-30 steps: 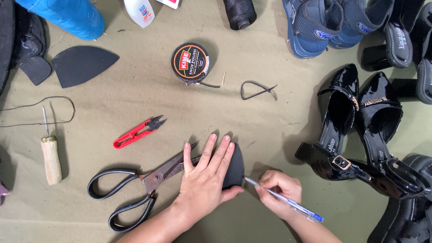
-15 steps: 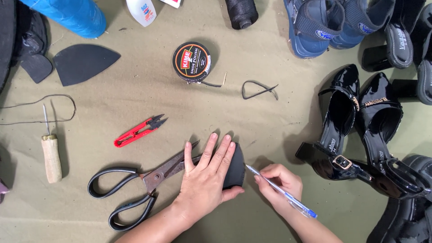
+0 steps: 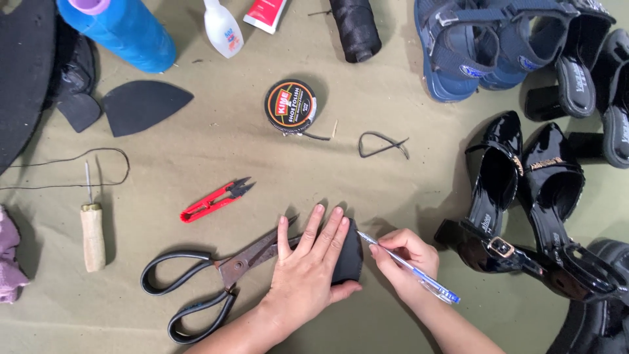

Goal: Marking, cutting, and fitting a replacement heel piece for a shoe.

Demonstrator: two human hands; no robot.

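1. Head view, looking straight down on the olive-cloth table [image 3: 216, 151]: the left hand [image 3: 308, 275] lies flat, palm down, on a small black sole-shaped piece [image 3: 349, 255], forearm coming in from the bottom edge.
2. Its fingers [image 3: 325, 229] are stretched out and slightly fanned, pressing the piece to the cloth; the thumb tucks in under the piece's near edge.
3. The right hand [image 3: 407, 265] sits just right of that piece, wrist angled in from the lower right, fingers curled together and pinched on a clear blue-capped pen [image 3: 409, 267].
4. The pen's tip touches the right edge of the black piece, its barrel slanting down and away to the right.
5. Just left of the piece, partly under the left hand, lie big black-handled scissors [image 3: 209, 278], blades pointing at the piece.
6. Up and left of the piece: red thread snips [image 3: 213, 200]; farther left, a wooden-handled awl [image 3: 92, 229].
7. Above the piece sits a round polish tin [image 3: 291, 106]; right of it, glossy black heeled shoes [image 3: 524, 203].
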